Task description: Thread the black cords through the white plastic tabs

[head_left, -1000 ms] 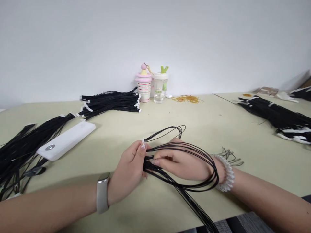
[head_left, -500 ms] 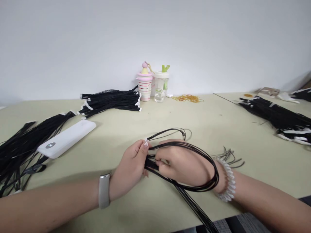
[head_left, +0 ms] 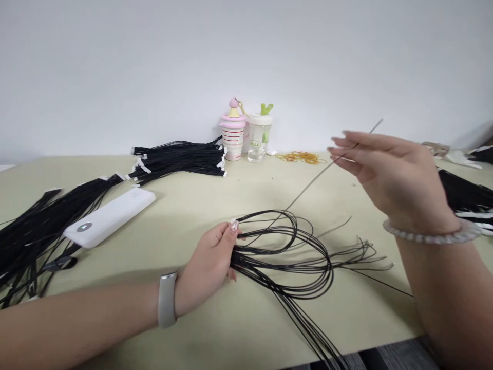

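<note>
Black wires [head_left: 248, 262] gripped in left hand [head_left: 208, 270]; raised right hand [head_left: 402, 180] holds single wire [head_left: 308, 187].

A plain, pale grey-white, smooth wall [head_left: 154, 61] fills the upper part of the view, dimmer toward its right end. Against it stands a broad, flat, pale yellow-green worktop [head_left: 185, 200], its far edge running along the wall's base. Below its near edge, at lower right, shows a dark and grey striped surface [head_left: 389, 354], its nature unclear. The light is soft, casting faint, blurred shadows.
</note>
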Tool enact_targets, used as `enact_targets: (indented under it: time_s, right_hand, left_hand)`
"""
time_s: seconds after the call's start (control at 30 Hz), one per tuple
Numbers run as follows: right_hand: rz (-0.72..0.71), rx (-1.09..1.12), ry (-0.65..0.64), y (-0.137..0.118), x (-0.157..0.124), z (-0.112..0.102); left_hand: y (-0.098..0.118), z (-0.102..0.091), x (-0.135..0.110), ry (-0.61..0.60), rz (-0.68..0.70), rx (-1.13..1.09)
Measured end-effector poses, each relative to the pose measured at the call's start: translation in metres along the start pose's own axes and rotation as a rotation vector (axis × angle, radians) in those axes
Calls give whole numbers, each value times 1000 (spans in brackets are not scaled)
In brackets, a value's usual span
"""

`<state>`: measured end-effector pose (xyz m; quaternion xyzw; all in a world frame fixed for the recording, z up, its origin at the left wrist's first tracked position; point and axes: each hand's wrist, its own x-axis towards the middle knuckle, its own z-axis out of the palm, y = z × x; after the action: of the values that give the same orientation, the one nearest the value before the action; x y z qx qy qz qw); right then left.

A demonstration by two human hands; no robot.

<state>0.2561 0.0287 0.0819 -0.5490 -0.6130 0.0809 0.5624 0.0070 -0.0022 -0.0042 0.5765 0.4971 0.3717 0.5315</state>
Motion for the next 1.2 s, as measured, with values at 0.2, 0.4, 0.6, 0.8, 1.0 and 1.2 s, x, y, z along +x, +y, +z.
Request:
enact_targets:
  time_s: [0.2, 0.4, 0.6, 0.8, 1.0, 1.2]
  right_hand:
    - [85, 279, -141, -6, -13, 24]
    - [-199, -95, -656, -17, -48, 50]
    - [-353, -190, -677, -18, -63, 65]
    - [-404, -238, -652, -20, -68, 70]
    - [-436, -278, -675, -21, -68, 68]
    - [-467, -326, -686, -25, -67, 65]
  left_hand:
    - [2, -1, 0, -19, -24, -6]
    - [-1, 0, -2, -9, -3, -62]
    - [1, -1, -2, 4, 6, -15]
    - [2, -1, -4, 10, 18, 5]
    - [2, 1, -4, -3, 18, 16]
    - [2, 0, -4, -24, 40, 21]
